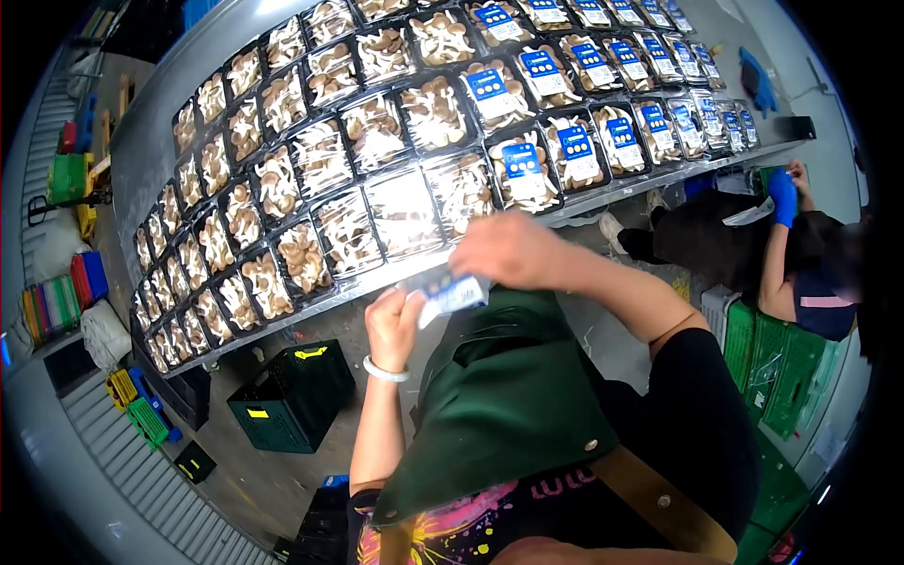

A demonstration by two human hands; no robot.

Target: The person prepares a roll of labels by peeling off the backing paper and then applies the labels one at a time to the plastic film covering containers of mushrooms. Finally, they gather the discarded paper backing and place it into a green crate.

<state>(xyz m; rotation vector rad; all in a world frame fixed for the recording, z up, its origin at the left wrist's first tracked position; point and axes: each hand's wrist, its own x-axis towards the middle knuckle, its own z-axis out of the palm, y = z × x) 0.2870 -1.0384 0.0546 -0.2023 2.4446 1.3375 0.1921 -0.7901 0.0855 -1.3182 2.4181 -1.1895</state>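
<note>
The blurred label [457, 294] hangs between your two hands, in front of your apron [520, 386] and just short of the table edge. The thumb and fingers of your left hand [391, 322] pinch it at its left end. Your right hand [513, 249] has its fingers curled over the label's upper right side; motion blur hides the tips, so I can't tell whether they pinch it or only brush it.

That label is the likeliest source of trouble. If its back is sticky, a pull from the right fingers against the left pinch could crease it, tear it or fold it onto itself. Should the left pinch slip, it could swing down and catch on the apron, just below your fingers, or on the bracelet [386, 369] at your left wrist.

Just beyond the right fingertips sits a bare mushroom tray [460, 193] under film. A careless knuckle could dent that film or nudge the tray. Left of it, beyond the left fingers, glare on another wrapped tray [405, 212] could make a crooked edge hard to spot. The labelled tray [524, 173] beyond your right knuckles stands close to the edge of the table [202, 56]; your right forearm, passing low beside it, might knock it.
</note>
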